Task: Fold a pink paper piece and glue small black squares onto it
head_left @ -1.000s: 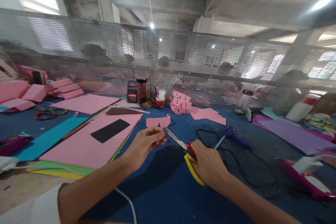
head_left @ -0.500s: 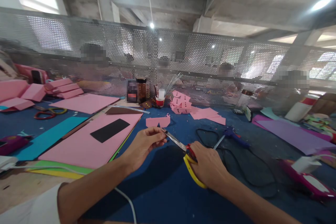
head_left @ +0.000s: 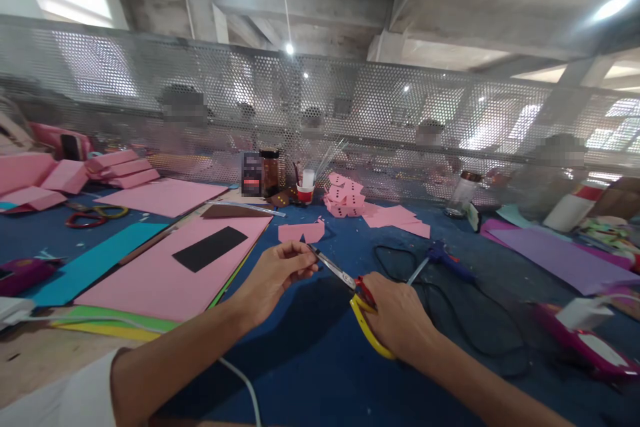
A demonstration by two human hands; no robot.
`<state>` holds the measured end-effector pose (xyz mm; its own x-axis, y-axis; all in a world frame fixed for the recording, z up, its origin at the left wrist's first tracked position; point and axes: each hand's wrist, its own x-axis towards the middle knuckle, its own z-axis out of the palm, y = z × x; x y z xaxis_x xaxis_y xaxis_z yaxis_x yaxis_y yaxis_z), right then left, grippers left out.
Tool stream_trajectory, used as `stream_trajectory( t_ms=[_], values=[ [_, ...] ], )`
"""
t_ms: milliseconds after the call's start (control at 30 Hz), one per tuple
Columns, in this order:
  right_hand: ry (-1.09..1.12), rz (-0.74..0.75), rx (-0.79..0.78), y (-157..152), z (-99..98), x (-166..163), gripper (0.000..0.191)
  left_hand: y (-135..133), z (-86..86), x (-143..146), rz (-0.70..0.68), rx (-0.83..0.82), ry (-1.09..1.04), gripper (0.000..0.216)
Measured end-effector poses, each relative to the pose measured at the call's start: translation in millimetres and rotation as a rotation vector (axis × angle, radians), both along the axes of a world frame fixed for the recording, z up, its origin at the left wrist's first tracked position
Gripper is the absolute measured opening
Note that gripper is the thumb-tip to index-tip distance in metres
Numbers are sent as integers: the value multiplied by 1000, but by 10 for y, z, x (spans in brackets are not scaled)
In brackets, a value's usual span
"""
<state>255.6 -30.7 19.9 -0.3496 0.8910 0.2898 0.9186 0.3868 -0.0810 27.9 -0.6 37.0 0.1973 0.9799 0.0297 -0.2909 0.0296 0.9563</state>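
My right hand (head_left: 400,313) grips a pair of scissors (head_left: 367,330) with yellow and red handles, their blades pointing up and left. At the blade tips, my left hand (head_left: 280,273) is closed in a pinch; whatever lies between its fingertips is too small or hidden to make out. Just beyond the fingers sits a folded pink paper piece (head_left: 301,232) with a notch in its lower edge. A stack of pink paper pieces with black dots (head_left: 345,197) stands behind it, beside some flat pink paper pieces (head_left: 397,219).
A blue glue gun (head_left: 450,263) with its black cable lies right of my right hand. Pink sheets (head_left: 165,273) bearing a black paper rectangle (head_left: 210,249) lie left. A red and white cup (head_left: 305,193) and a glass jar (head_left: 463,193) stand before the perforated metal screen (head_left: 360,100).
Almost nothing differs. The scissors and my right hand have shifted very slightly right, and my left hand stays in place at the blade tips.
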Motion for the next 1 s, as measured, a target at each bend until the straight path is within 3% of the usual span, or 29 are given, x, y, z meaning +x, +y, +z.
stream_trajectory(
  t_ms=[1000],
  values=[
    [-15,23,24,44,-42,3,9,-36,61,-3,-3,32,20,8]
  ],
)
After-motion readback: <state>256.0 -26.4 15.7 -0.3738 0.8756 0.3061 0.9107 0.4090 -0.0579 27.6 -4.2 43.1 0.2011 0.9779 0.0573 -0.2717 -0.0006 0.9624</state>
